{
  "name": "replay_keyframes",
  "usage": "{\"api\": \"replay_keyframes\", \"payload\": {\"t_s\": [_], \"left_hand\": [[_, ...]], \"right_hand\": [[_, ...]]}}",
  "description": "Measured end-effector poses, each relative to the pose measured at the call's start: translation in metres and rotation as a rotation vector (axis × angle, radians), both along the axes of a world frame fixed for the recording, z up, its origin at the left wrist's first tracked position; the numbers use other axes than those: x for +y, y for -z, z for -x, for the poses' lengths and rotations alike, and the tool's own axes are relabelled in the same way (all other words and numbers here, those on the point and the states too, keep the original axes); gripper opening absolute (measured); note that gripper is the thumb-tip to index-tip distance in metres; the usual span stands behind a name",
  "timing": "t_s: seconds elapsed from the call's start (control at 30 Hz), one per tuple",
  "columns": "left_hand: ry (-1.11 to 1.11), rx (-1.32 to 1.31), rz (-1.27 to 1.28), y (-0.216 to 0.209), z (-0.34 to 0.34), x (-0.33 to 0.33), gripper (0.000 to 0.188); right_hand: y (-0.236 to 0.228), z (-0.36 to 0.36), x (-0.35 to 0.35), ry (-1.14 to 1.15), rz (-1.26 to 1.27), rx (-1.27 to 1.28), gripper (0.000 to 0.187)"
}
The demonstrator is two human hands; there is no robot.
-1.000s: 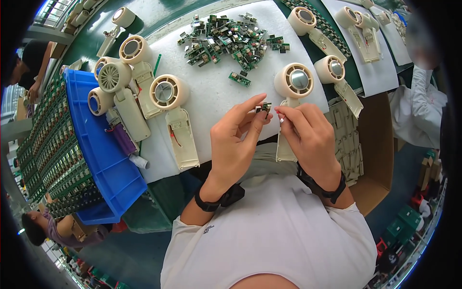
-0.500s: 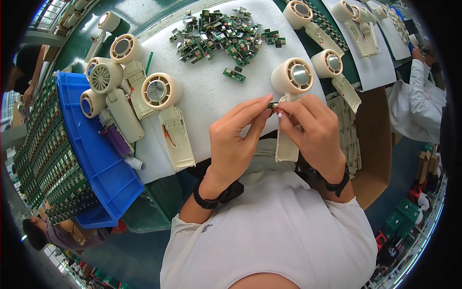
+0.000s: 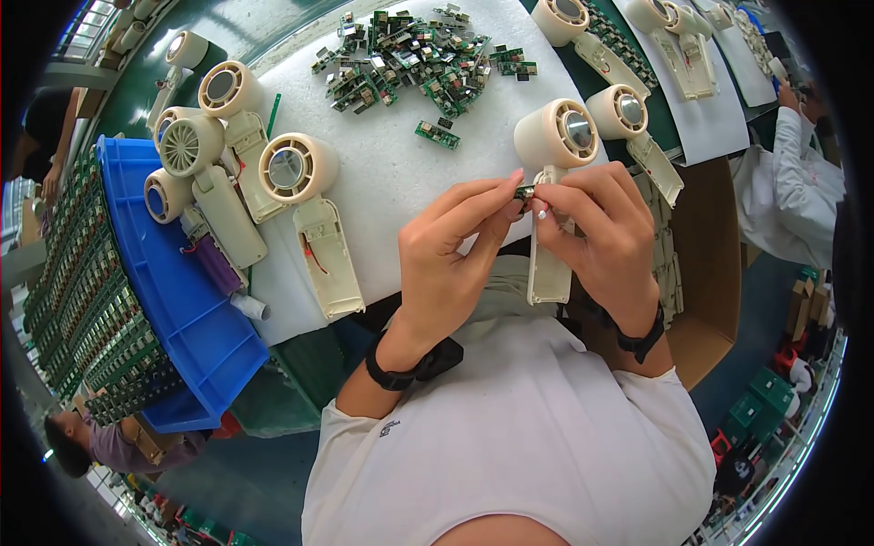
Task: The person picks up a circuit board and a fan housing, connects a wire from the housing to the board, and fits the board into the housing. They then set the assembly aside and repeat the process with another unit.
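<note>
left hand [image 3: 452, 238] pinches a small circuit board [image 3: 523, 192]; right hand [image 3: 596, 217] is pinched narrow at the board's right end, exact grip too small to tell. step in hand: apparently fine work on the board. next move calls for a steady, aligned hold. below, the right hand partly blocks an open fan handle [image 3: 549, 277]. beyond: fan head [image 3: 553, 134], then loose boards [image 3: 410, 62] on the counter [image 3: 382, 173].
</note>
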State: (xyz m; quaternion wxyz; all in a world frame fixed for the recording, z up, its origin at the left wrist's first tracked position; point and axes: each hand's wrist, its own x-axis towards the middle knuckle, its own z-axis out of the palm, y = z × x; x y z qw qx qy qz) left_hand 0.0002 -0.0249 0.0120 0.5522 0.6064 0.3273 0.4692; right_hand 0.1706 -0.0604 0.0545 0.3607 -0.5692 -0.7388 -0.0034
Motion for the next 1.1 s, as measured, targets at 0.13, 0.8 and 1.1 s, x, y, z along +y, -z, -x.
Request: {"api": "replay_keyframes", "payload": {"t_s": [0.13,0.8,1.1], "left_hand": [[-0.059,0.111,-0.173,0.0,0.0,-0.001,0.038],[-0.289,0.207,-0.467,0.009,-0.006,-0.005,0.043],[-0.074,0.012,0.009,-0.001,0.005,-0.003,0.036]], "right_hand": [[-0.003,-0.001,-0.003,-0.005,0.121,0.1,0.015],[-0.005,0.015,-0.004,0.097,0.312,0.488,0.016],[-0.017,0.008,-0.002,0.034,0.268,0.489,0.019]]}}
